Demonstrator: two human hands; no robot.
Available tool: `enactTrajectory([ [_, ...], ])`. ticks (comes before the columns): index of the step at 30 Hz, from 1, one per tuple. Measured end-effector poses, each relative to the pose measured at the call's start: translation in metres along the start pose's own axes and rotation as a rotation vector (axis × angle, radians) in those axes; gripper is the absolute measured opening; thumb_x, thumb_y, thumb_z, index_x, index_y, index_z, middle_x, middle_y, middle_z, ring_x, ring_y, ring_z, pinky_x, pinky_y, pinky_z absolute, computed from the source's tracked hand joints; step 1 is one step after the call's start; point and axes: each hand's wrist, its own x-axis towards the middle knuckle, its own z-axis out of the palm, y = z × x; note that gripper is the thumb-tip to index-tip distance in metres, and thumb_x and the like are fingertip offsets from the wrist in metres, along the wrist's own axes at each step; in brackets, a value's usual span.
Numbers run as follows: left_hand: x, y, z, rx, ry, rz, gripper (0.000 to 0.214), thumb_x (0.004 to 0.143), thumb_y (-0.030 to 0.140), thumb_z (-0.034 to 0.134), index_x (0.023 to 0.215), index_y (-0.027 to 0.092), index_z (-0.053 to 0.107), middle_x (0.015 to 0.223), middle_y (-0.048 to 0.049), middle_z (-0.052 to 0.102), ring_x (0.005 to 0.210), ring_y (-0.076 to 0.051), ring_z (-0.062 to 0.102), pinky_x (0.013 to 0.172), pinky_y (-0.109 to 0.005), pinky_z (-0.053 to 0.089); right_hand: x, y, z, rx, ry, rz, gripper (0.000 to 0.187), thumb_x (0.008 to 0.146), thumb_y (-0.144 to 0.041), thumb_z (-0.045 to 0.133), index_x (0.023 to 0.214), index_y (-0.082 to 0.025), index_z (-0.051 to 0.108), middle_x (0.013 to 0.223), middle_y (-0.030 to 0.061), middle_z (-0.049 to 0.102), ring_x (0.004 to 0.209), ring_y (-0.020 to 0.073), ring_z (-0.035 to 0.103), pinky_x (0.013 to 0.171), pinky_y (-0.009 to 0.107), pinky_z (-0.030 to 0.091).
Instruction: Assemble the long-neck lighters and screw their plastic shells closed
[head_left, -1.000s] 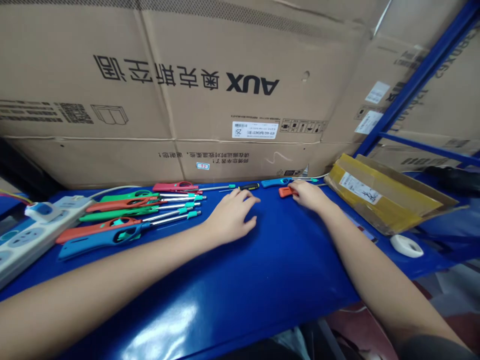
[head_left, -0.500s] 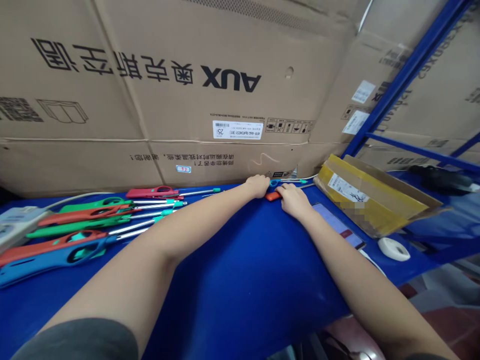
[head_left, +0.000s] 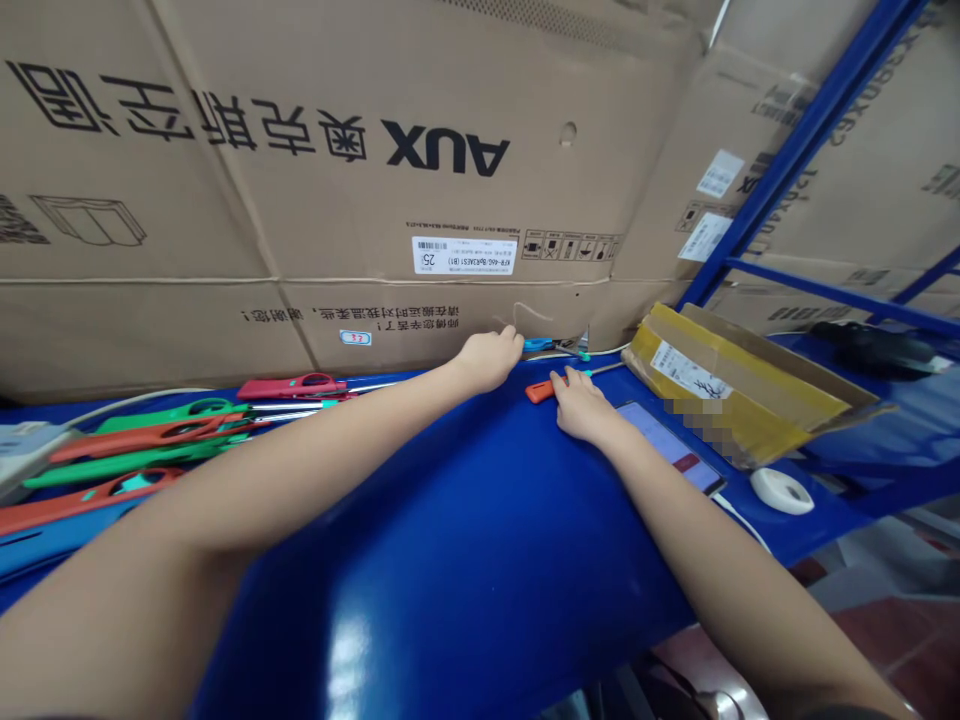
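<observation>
While both arms reached to the far side of the blue tabletop [head_left: 480,540], its back edge ran along the foot of a tall cardboard wall [head_left: 337,220], so the hands had little depth to work in beyond their fingertips. On the near side, a broad stretch of blue surface lay between the two forearms, and the front edge slanted up toward the right beneath the right forearm. To the right, room narrowed: a phone [head_left: 671,450] lay just beside that forearm, with a yellow-taped carton [head_left: 735,385] behind it, a white oval object [head_left: 781,491] near the carton's lower corner, and a blue metal frame [head_left: 795,165] rising farther back. To the left, a row of lighters [head_left: 150,438] took up the surface beyond the left forearm, next to a power strip [head_left: 30,455]. The left hand [head_left: 489,362] was curled, fingers together around the handle of a blue lighter [head_left: 538,345], whose rod pointed right, close to the cardboard. The right hand [head_left: 585,408] lay over an orange lighter [head_left: 541,391] on the tabletop, fingers touching it and the handle's end sticking out leftward; whether they were clamped on it or merely resting, I could not tell.
</observation>
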Motion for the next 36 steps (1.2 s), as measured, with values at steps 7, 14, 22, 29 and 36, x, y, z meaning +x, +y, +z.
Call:
enactTrajectory([
  [7, -0.118, -0.029, -0.037, 0.06, 0.016, -0.068, 0.041, 0.098, 0.011, 0.037, 0.136, 0.01, 0.052, 0.116, -0.0166, 0.061, 0.096, -0.031, 0.07, 0.079, -0.042, 0.058, -0.001, -0.004, -0.001, 0.105, -0.027, 0.04, 0.036, 0.096, -0.027, 0.054, 0.128, -0.013, 0.06, 0.128, 0.0218, 0.056, 0.117, 0.0335, 0.058, 0.091, 0.045, 0.053],
  [14, -0.23, -0.023, -0.025, 0.063, -0.035, -0.101, 0.045, 0.1, 0.016, 0.034, 0.14, 0.01, 0.052, 0.127, -0.0205, 0.062, 0.094, -0.032, 0.072, 0.074, -0.043, 0.06, 0.009, -0.006, 0.014, 0.219, -0.027, 0.007, 0.044, 0.095, -0.022, 0.044, 0.135, -0.009, 0.054, 0.134, 0.0228, 0.05, 0.119, 0.0331, 0.056, 0.1, 0.041, 0.047],
  [22, -0.275, -0.017, -0.009, -0.072, -0.106, -0.141, 0.045, 0.103, 0.033, 0.035, 0.141, 0.014, 0.052, 0.12, -0.0161, 0.063, 0.097, -0.031, 0.07, 0.081, -0.045, 0.061, 0.01, -0.008, 0.015, 0.274, 0.087, 0.027, 0.05, 0.091, -0.027, 0.049, 0.139, -0.01, 0.053, 0.135, 0.0241, 0.046, 0.127, 0.0401, 0.045, 0.1, 0.05, 0.046],
  [29, -0.278, -0.027, -0.012, -0.236, -0.121, -0.165, 0.039, 0.101, 0.04, 0.039, 0.13, 0.019, 0.056, 0.121, -0.013, 0.063, 0.105, -0.03, 0.066, 0.089, -0.045, 0.058, 0.012, -0.011, 0.023, 0.337, 0.113, -0.042, 0.043, 0.092, -0.025, 0.048, 0.131, -0.013, 0.061, 0.129, 0.0189, 0.049, 0.114, 0.0305, 0.058, 0.101, 0.041, 0.049],
  [36, -0.298, -0.047, -0.029, -0.264, -0.271, -0.131, 0.033, 0.097, 0.036, 0.044, 0.124, 0.023, 0.057, 0.12, -0.0111, 0.066, 0.099, -0.03, 0.069, 0.084, -0.046, 0.058, 0.021, -0.008, 0.032, 0.387, 0.123, -0.063, 0.047, 0.089, -0.023, 0.049, 0.132, -0.008, 0.059, 0.132, 0.0225, 0.049, 0.122, 0.0354, 0.055, 0.109, 0.046, 0.043],
])
